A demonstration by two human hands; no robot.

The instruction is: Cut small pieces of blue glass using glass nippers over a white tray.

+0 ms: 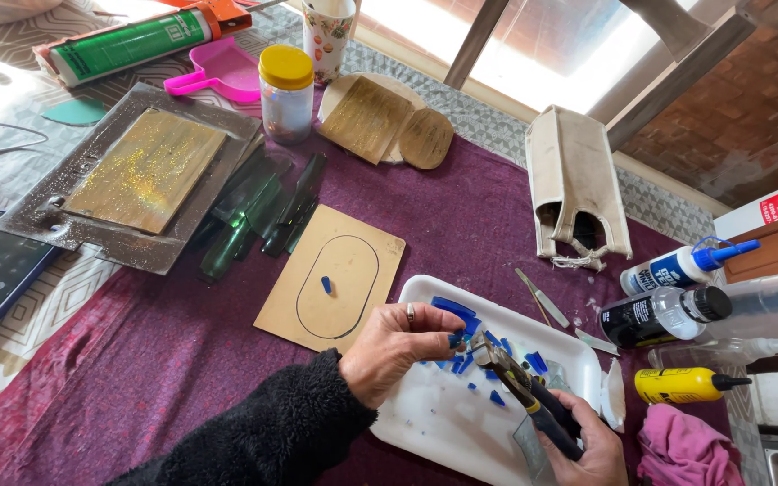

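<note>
Glass: your left hand pinches a blue glass chip over the white tray.
Nippers: your right hand grips the yellow-handled nippers, biting that chip.
Next: squeeze steadily.

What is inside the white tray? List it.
The white tray holds scattered blue glass pieces. The left hand pinches one against the pliers gripped by the right hand. Hands cover part of the tray.

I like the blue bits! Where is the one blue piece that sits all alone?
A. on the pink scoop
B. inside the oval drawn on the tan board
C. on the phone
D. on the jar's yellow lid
B: a single blue piece lies inside the oval outline on the tan board, apart from the other blue bits in the white tray.
</note>
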